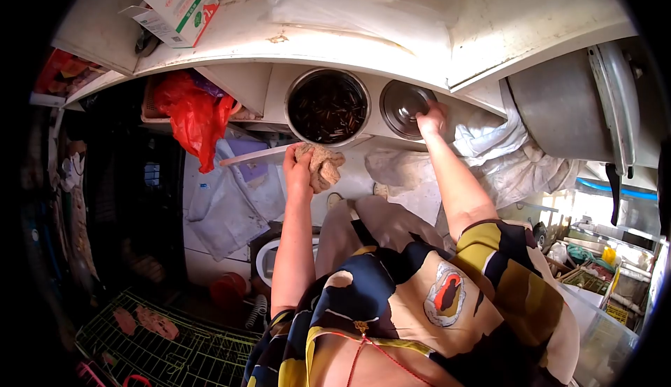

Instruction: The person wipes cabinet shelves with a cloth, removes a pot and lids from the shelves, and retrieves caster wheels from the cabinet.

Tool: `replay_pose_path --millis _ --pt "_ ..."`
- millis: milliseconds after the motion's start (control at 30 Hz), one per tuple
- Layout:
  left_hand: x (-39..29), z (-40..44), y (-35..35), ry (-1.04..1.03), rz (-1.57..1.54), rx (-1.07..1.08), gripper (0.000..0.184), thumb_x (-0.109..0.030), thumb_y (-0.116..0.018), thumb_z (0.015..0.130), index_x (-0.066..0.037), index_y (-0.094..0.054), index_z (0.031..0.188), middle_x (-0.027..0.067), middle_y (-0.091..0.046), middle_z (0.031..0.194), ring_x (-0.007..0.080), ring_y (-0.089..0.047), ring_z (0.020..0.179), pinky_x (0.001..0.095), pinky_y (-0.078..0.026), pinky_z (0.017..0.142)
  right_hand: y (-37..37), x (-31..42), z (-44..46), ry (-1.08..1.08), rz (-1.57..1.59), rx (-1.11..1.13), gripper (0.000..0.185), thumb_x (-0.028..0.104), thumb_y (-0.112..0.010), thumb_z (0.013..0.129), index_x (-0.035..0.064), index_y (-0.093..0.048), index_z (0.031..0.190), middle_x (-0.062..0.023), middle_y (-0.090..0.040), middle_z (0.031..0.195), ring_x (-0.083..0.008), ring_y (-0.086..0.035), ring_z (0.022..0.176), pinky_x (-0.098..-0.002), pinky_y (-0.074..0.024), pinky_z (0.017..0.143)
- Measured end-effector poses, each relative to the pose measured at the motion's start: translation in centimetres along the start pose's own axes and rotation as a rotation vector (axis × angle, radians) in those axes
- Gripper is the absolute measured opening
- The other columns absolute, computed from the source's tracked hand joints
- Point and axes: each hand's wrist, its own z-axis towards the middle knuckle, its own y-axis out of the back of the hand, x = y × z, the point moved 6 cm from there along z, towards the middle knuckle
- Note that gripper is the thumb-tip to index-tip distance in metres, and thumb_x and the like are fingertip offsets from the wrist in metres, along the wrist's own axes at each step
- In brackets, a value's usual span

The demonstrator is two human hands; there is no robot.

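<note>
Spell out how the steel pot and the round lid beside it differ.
Size: the pot looks wider across than the lid.
Look: the pot is open, showing dark pieces inside, while the lid shows a smooth, shiny face.
Contact: the right grip is at the lid's edge; the pot has no grip on its rim.
Shared: the pot and the lid are both round.

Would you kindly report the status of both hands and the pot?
Left hand gripping crumpled tan cloth; right hand on round shiny dark lid. Round silver metal pot uncovered, dark contents visible. Nothing blocking its mouth.
</note>
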Motion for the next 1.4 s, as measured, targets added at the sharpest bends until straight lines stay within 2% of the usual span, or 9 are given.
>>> replay_pose_path --millis 300,433,600,667,733,800,933,1233,1400 --pt "0.1 -1.4 2.0 0.03 0.042 -0.039 0.017 -0.002 -0.057 0.082 -0.003 -0.051 0.098 0.008 -0.058 0.089 0.0165 -0.057 0.078 0.0288 -0.049 0.069 -1.4 -4.7 -0.4 -0.407 0.212 0.287 0.065 0.031 -0.079 0.059 0.0062 -0.056 0.114 -0.0147 -0.06 0.113 -0.0256 -0.053 0.112 -0.032 -0.0399 0.096" --pt "1.9 -1.6 3.3 0.045 -0.001 -0.035 0.02 -0.003 -0.06 0.081 -0.003 -0.051 0.099 0.0077 -0.057 0.087 0.0157 -0.056 0.077 0.0285 -0.048 0.067 -4.6 -6.3 1.7 -0.33 0.097 0.395 0.057 0.027 -0.081 0.053 0.0027 -0.064 0.101 -0.0159 -0.061 0.11 -0.0275 -0.055 0.109 -0.0319 -0.0416 0.095" --pt "1.3 -1.9 2.4 0.059 -0.002 -0.092 0.021 -0.004 -0.062 0.081 -0.003 -0.05 0.099 0.008 -0.057 0.088 0.0162 -0.057 0.077 0.0291 -0.048 0.067 -9.3 -6.8 2.4 -0.191 0.369 0.422 0.079 0.021 -0.08 0.053 0.0051 -0.045 0.122 -0.0167 -0.062 0.106 -0.0297 -0.054 0.109 -0.033 -0.0407 0.096" --pt "0.7 -1.8 2.1 0.037 -0.024 -0.136 0.023 -0.007 -0.063 0.081 -0.004 -0.05 0.1 0.008 -0.057 0.088 0.0161 -0.057 0.078 0.0292 -0.049 0.068 -1.4 -0.9 0.2 0.062 -0.128 -0.155 0.071 0.022 -0.078 0.057 0.0081 -0.047 0.119 -0.0156 -0.062 0.102 -0.0319 -0.057 0.103 -0.038 -0.0427 0.093" --pt "0.3 -1.2 2.3 0.015 -0.027 -0.133 0.019 -0.011 -0.06 0.084 -0.005 -0.051 0.099 0.0076 -0.058 0.087 0.0171 -0.058 0.079 0.0301 -0.05 0.069 -1.9 1.2 -0.2 0.224 -0.071 -0.241 0.055 0.025 -0.074 0.067 0.0094 -0.052 0.115 -0.011 -0.064 0.093 -0.0277 -0.062 0.085 -0.0383 -0.0507 0.078" --pt "-0.5 -0.7 1.8 0.011 -0.061 -0.096 0.019 -0.013 -0.061 0.084 -0.005 -0.051 0.099 0.0067 -0.059 0.087 0.0159 -0.058 0.078 0.0291 -0.049 0.068 -4.8 4.2 -2.3 0.019 0.86 0.497 0.038 0.028 -0.068 0.077 0.006 -0.057 0.107 -0.0068 -0.063 0.083 -0.0203 -0.063 0.068 -0.0326 -0.0529 0.06" --pt "-1.5 0.7 1.0 0.005 -0.053 -0.052 0.019 -0.015 -0.062 0.084 -0.006 -0.052 0.098 0.0061 -0.059 0.087 0.0151 -0.058 0.077 0.0281 -0.049 0.067 -0.5 11.7 -7.4 -0.166 1.182 0.893 0.03 0.029 -0.061 0.085 -0.0005 -0.058 0.091 -0.0059 -0.059 0.075 -0.0167 -0.062 0.062 -0.0305 -0.0525 0.052" --pt "-1.7 1.9 -0.6 -0.046 0.019 0.017 0.021 -0.012 -0.065 0.082 -0.004 -0.052 0.096 0.0055 -0.057 0.083 0.0132 -0.055 0.072 0.0284 -0.048 0.062 -1.7 12.8 -7.7 -0.115 1.026 1.013 0.016 0.012 -0.055 0.083 -0.0045 -0.055 0.081 -0.0115 -0.058 0.074 -0.0209 -0.06 0.062 -0.035 -0.0565 0.056" --pt "-2.3 2.1 0.7 -0.002 0.062 0.033 0.015 -0.01 -0.063 0.083 -0.004 -0.053 0.092 0.0047 -0.058 0.081 0.0142 -0.057 0.072 0.029 -0.049 0.063 -1.9 12.5 -9.0 -0.087 1.108 0.754 0.015 0.006 -0.058 0.073 -0.0022 -0.055 0.061 -0.0049 -0.054 0.058 -0.0141 -0.054 0.049 -0.0305 -0.0498 0.046"
